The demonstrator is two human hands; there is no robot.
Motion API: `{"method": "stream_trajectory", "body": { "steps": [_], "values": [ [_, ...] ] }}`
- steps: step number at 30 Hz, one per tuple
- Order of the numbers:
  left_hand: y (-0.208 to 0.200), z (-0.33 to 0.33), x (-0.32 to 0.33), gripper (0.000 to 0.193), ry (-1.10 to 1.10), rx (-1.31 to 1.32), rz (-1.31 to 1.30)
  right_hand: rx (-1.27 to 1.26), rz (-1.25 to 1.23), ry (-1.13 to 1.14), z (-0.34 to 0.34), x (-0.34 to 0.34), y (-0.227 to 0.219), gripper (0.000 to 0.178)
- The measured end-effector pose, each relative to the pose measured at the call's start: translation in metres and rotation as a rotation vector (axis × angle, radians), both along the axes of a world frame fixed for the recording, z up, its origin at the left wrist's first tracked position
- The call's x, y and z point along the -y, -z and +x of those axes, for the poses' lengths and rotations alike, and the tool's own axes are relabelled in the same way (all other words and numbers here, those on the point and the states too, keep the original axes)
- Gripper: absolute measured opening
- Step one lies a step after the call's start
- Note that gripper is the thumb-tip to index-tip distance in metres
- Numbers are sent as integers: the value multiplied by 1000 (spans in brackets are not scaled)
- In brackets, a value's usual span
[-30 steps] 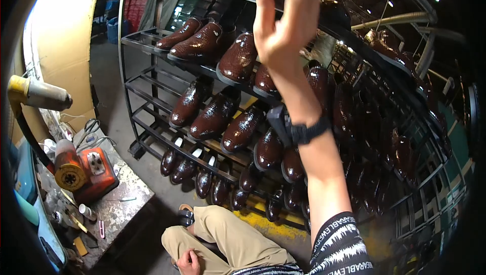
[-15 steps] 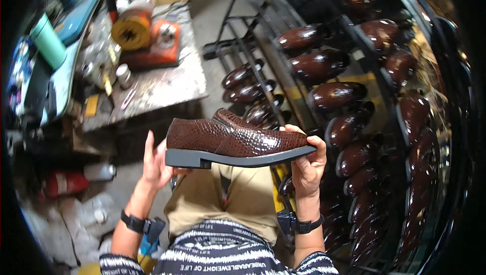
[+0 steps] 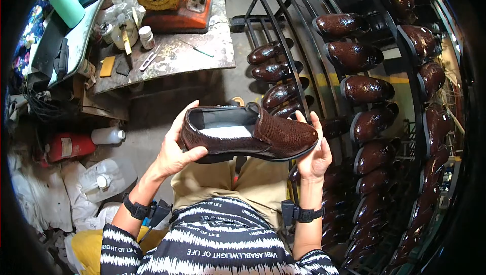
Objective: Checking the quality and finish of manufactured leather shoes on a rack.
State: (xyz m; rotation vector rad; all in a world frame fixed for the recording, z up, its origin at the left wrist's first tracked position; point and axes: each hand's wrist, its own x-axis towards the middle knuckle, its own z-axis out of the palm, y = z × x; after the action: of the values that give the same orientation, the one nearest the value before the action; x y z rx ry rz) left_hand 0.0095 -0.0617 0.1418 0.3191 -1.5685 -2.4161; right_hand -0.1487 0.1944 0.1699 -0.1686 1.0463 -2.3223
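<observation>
A glossy dark brown loafer (image 3: 283, 133) with a crocodile-like texture lies across both my hands, its toe pointing right. Its opening faces up, showing a grey lining and a pale insole. My left hand (image 3: 174, 148) grips the heel end, the thumb on the near side and the fingers behind. At the toe, my right hand (image 3: 315, 151) supports the shoe from beneath and beside, with some fingers stretched up past the tip. The underside of the sole is mostly hidden now.
A black metal rack (image 3: 298, 77) with rows of similar brown shoes (image 3: 357, 56) fills the right side. At the far left, a stained worktable (image 3: 202, 47) carries an orange machine (image 3: 174, 9), a small white bottle (image 3: 147, 37) and tweezers. Red (image 3: 71, 146) and white containers stand below it.
The loafer has rolled from a side view with its sole edge showing to having its opening up. My left hand, previously spread beside the heel, has closed around it.
</observation>
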Motion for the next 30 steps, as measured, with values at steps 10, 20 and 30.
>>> {"method": "stream_trajectory", "body": {
  "steps": [10,20,30],
  "values": [
    [-8,8,3,81,125,-184,-421,77,72,45,-6,-3,22,60],
    [-6,10,8,69,160,-274,-675,99,22,68,-5,-3,24,57],
    [-3,11,14,59,102,-250,-753,97,50,67,-6,-3,33,55]
  ]
}}
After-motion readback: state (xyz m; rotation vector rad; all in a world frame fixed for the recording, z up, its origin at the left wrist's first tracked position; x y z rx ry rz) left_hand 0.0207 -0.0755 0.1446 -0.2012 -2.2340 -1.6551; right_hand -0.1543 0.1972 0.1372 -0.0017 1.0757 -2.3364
